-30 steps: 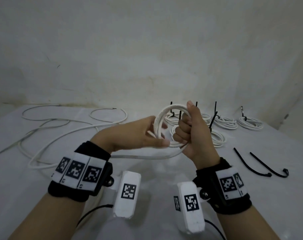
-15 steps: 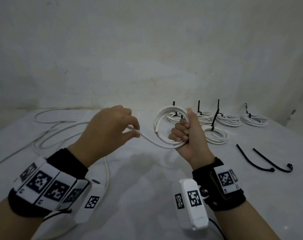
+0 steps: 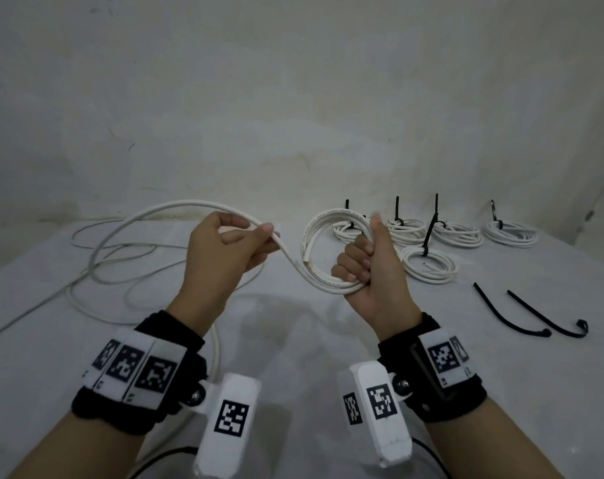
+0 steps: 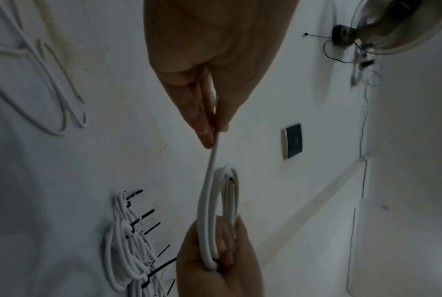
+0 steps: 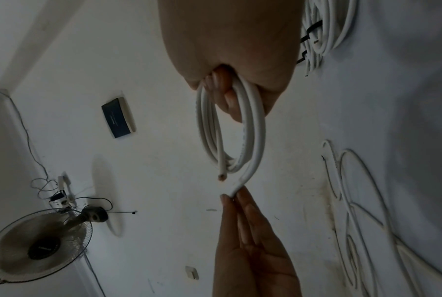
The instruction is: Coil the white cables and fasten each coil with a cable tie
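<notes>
A: Where is the cable?

B: The right hand (image 3: 373, 271) has its fingers curled tight round a small coil (image 3: 323, 250), held upright above the table (image 3: 293, 340). From the coil's bottom the cable (image 3: 286, 252) runs left and up to the left hand (image 3: 224, 250).

A: And the left fingers?

B: Thumb and fingertips (image 4: 205, 128) are pressed together, pinching the cable. Past them it arches up and left, then drops into loose loops (image 3: 121, 271) on the table's left side.

A: Is the cable's end visible?

B: Yes, a cut end (image 5: 222, 177) shows at the coil's left side, with copper visible in the right wrist view.

A: What else is on the table?

B: 5 tied coils (image 3: 428, 267) lie far right, just behind the right hand, each with a black tie sticking up. 2 loose ties (image 3: 507, 314) lie apart from them, nearer on the right.
</notes>
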The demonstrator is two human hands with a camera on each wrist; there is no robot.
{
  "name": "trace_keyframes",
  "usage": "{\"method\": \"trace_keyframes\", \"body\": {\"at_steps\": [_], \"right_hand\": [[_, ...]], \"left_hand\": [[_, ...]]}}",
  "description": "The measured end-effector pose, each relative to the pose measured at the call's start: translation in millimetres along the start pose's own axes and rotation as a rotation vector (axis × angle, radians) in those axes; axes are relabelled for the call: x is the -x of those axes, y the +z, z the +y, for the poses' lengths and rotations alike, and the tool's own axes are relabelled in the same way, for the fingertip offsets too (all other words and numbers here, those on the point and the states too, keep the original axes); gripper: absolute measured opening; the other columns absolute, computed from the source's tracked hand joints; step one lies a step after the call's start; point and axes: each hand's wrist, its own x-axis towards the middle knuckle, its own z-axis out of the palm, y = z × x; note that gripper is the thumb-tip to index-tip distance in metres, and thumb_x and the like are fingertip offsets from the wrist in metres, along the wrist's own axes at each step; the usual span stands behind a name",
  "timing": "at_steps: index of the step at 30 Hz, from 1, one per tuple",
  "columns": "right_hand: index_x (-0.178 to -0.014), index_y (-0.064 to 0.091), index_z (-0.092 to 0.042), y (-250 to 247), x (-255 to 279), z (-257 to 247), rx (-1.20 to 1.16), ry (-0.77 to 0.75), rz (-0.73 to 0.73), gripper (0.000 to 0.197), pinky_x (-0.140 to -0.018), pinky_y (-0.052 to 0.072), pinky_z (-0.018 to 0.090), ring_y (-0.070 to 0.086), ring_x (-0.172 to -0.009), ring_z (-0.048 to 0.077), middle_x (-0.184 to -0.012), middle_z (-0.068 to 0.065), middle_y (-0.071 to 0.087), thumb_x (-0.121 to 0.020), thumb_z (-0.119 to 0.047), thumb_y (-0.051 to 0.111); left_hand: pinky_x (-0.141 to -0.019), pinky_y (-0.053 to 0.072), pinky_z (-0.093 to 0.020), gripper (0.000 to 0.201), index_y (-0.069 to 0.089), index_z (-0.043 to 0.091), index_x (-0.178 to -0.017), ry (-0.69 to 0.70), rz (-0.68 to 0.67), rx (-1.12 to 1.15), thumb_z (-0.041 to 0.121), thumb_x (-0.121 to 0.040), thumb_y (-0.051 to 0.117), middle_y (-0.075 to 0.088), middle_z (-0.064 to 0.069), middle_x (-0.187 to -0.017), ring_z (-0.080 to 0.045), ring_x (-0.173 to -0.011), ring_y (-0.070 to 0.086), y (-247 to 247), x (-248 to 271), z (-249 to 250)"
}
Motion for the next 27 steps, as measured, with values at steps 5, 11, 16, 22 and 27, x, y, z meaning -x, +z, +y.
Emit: {"method": "trace_keyframes", "body": {"at_steps": [5,11,16,22,27], "right_hand": [[-0.056,0.025,-0.02,0,1,1,0.06,-0.006,0.026,0.052,-0.033,0.019,0.018,0.017,-0.03,0.006,-0.04,-0.007,0.017,-0.096,-0.048,0.045],[-0.058,0.024,-0.02,7,9,11,0.212,0.042,-0.014,0.051,-0.034,0.02,0.018,0.017,-0.032,0.007,-0.043,-0.006,0.017,-0.096,-0.046,0.046],[-0.061,0.026,-0.02,7,10,13,0.366,0.029,-0.01,0.047,-0.038,0.017,0.02,0.016,-0.036,0.009,-0.049,-0.004,0.015,-0.097,-0.042,0.048],[-0.061,0.028,-0.019,7,10,19,0.408,0.048,-0.004,0.047,-0.038,0.017,0.021,0.017,-0.037,0.009,-0.052,-0.002,0.015,-0.096,-0.043,0.048],[-0.059,0.03,-0.017,8,11,20,0.414,0.08,-0.026,0.05,-0.039,0.018,0.021,0.018,-0.035,0.008,-0.049,-0.004,0.017,-0.096,-0.046,0.047]], "left_hand": [[-0.062,0.055,-0.02,0.007,0.058,0.009,-0.097,-0.07,-0.056,-0.038,0.015,-0.093,0.059,0.074,-0.001,-0.072,-0.014,-0.068,0.072,4,-1,-3],[-0.051,0.051,-0.021,0.017,0.058,0.008,-0.103,0.01,-0.1,-0.253,0.012,-0.1,0.042,0.057,-0.004,-0.062,-0.007,-0.05,0.058,14,-8,-4],[-0.061,0.058,-0.032,0.023,0.06,0.012,-0.106,0.047,-0.233,-0.49,0.013,-0.101,0.038,0.058,-0.004,-0.068,-0.016,-0.06,0.062,16,-11,-5],[-0.055,0.05,-0.025,0.029,0.056,0.013,-0.093,0.087,-0.494,-0.711,0.036,-0.1,0.039,0.065,0.001,-0.072,-0.008,-0.055,0.063,15,-13,2],[-0.052,0.052,-0.024,0.028,0.06,0.009,-0.102,-0.079,-0.6,-0.606,0.028,-0.101,0.04,0.056,0.003,-0.06,-0.012,-0.051,0.06,14,-17,1]]}}
